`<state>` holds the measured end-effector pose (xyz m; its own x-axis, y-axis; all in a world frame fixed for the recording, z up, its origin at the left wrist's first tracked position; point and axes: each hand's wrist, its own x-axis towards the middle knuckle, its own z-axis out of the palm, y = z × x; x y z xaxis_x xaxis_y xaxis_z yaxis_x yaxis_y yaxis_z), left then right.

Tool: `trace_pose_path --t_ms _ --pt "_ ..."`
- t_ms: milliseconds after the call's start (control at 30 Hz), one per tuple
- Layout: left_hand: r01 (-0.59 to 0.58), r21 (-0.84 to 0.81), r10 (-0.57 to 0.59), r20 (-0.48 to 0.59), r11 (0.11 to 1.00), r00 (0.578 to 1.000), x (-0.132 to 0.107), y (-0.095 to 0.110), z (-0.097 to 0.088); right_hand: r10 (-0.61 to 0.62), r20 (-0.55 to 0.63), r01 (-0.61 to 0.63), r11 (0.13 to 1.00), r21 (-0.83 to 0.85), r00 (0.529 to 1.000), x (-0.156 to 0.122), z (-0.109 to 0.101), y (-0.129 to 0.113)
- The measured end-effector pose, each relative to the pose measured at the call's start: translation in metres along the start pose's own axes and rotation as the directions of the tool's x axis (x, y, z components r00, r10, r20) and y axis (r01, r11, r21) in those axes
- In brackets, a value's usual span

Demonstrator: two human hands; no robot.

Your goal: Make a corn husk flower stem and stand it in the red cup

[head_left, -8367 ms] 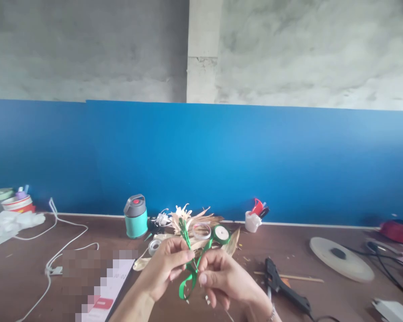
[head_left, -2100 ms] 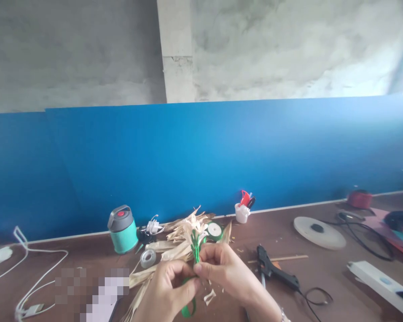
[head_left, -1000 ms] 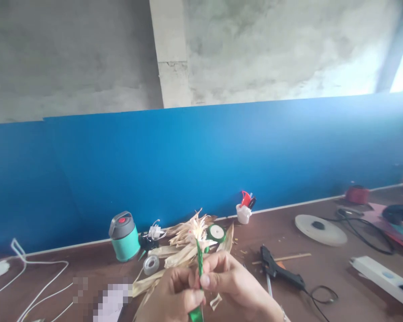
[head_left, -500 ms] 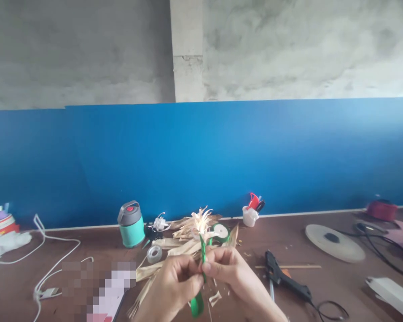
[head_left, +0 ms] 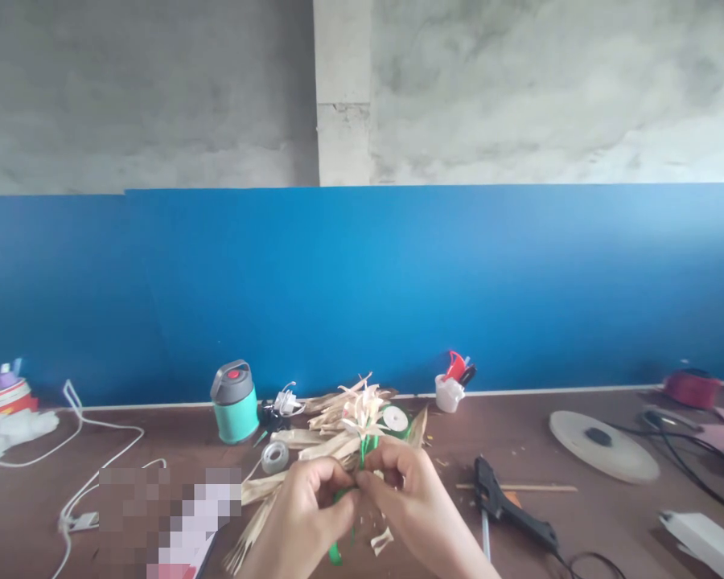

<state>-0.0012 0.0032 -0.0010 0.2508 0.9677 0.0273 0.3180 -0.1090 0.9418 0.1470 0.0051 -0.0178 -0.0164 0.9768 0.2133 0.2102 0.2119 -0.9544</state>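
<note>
Pinching with both bare hands, we are holding a pale, many-petalled flower of dry, husk-like strips (head_left: 363, 412) upright by its thin green-wrapped stem (head_left: 363, 457), low in the middle of the view and above the dark brown tabletop (head_left: 519, 434). Our right hand (head_left: 413, 498) is closing its thumb and forefinger on the stem just below the bloom, leaving no visible gap at the tips. Our left hand (head_left: 314, 515) is meeting it from the other side, its thumb and forefinger nearly together on a narrow, glossy green ribbon (head_left: 335, 553), whose loose end is hanging below the thumb; the exact contact is hiding between our fingertips. Behind the bloom, long, dry, beige husk strips (head_left: 331, 444) are spreading in a loose heap, and a round green spool with a white face (head_left: 395, 419) is lying just to the right of the petals. Left of the heap, a ring-shaped roll of clear tape (head_left: 275, 457) is resting near a teal container with a grey handled lid (head_left: 236, 416). To our right, a black plastic glue gun (head_left: 512, 507) is lying across a slim, pale wooden stick (head_left: 543, 488), while a small white cup (head_left: 449, 396) is holding red-handled scissors (head_left: 455, 367) against the blue partition (head_left: 398, 281).
</note>
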Motion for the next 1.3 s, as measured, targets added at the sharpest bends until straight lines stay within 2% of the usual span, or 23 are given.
trace_pose_path --t_ms 133,233,333,467,567,800,967,1067,1167,1300 --pt "0.01 -0.01 -0.01 -0.003 1.0 1.0 0.0 0.002 -0.002 0.002 0.029 -0.003 1.0 0.017 1.0 0.002 -0.002 0.002" --pt "0.01 -0.105 -0.012 -0.019 0.994 1.0 0.003 0.0 -0.005 0.025 0.15 -0.062 0.967 0.247 0.988 0.004 -0.003 0.0" --pt "0.002 -0.267 -0.019 -0.061 0.964 0.998 0.005 -0.002 -0.006 0.058 0.28 -0.179 0.884 0.431 0.958 0.005 -0.002 0.0" --pt "-0.035 -0.35 -0.007 -0.116 0.936 0.993 0.004 0.001 -0.001 0.091 0.438 -0.323 0.809 0.492 0.894 0.006 0.002 0.004" --pt "-0.017 -0.393 -0.034 -0.124 0.919 0.992 0.001 0.004 0.001 0.095 0.409 -0.332 0.759 0.56 0.908 0.005 0.006 0.006" --pt "0.023 -0.451 -0.099 -0.144 0.892 0.985 0.004 0.006 0.003 0.137 0.31 -0.308 0.727 0.614 0.941 0.003 0.012 0.007" --pt "0.059 -0.512 -0.116 -0.08 0.857 0.99 0.004 0.002 0.0 0.109 0.404 -0.38 0.619 0.687 0.908 0.006 0.011 0.012" --pt "0.052 -0.497 -0.087 -0.046 0.866 0.995 0.007 -0.006 -0.003 0.084 0.479 -0.446 0.528 0.722 0.874 0.007 0.011 0.011" --pt "0.015 -0.434 -0.016 0.0 0.901 1.0 0.01 -0.016 -0.006 0.096 0.501 -0.48 0.481 0.733 0.86 0.007 0.011 0.009" --pt "-0.126 -0.28 0.094 -0.126 0.952 0.988 0.012 -0.017 -0.01 0.119 0.512 -0.499 0.488 0.716 0.851 0.007 0.012 0.007"
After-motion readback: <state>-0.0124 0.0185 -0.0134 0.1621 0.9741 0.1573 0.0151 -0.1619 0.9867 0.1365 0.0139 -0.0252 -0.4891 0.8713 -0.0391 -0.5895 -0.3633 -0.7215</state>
